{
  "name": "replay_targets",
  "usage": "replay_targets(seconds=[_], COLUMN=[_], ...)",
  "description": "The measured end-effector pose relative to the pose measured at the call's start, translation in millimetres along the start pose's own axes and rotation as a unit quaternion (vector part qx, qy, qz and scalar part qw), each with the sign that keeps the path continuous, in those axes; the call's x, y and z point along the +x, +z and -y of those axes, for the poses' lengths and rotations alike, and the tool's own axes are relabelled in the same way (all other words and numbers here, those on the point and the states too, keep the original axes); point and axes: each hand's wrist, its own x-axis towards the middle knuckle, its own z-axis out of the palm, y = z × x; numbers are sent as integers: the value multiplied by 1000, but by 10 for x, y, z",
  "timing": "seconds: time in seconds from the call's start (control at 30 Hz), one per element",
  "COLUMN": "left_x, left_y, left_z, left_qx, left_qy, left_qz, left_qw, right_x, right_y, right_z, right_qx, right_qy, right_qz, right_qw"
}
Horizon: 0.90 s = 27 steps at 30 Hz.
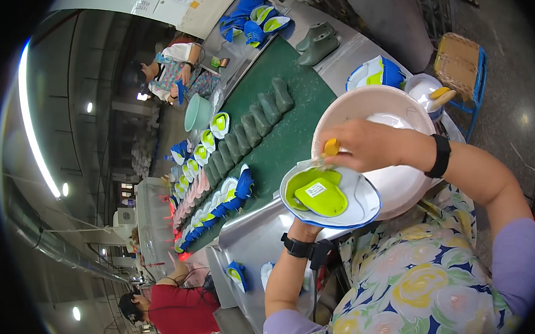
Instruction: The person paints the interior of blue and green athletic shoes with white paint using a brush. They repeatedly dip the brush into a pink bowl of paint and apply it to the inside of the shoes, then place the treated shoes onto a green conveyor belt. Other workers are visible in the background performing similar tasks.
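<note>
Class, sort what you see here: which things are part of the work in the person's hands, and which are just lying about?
In hand:
shoe sole, held from below by the left hand
yellow-handled brush in the right hand
white bowl beside it

Lying about:
grey shoe lasts on the green belt
wicker stool
teal basin

White shoe upper (354, 202) edged blue, its insole (320, 195) lime green.

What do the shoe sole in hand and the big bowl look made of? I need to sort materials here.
Shoe sole: apparently moulded rubber or foam, matte white with lime insert and blue rim. Bowl: likely plastic, smooth pale pink, slightly glossy; material uncertain.
</note>
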Motion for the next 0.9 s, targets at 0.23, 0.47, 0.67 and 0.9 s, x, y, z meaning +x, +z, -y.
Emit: replay_targets(seconds=[0.23,0.47,0.67,0.9], left_x=[-35,-64,-107,167], left_y=[27,-73,-766,-1878], left_z=[-275,-317,-461,-1237], left_qx=[66,114,353,267], left_qy=[31,51,266,254], left_qz=[-26,-130,-160,-303], left_qw=[997,984,882,879], right_x=[-117,64,82,-153], right_y=[-332,-89,-204,-115], right_z=[110,-11,-25,-96], right_qx=[-32,-25,-48,65], right_qy=[110,-25,218,283], right_qz=[45,-23,35,-27], right_qw=[992,999,974,956])
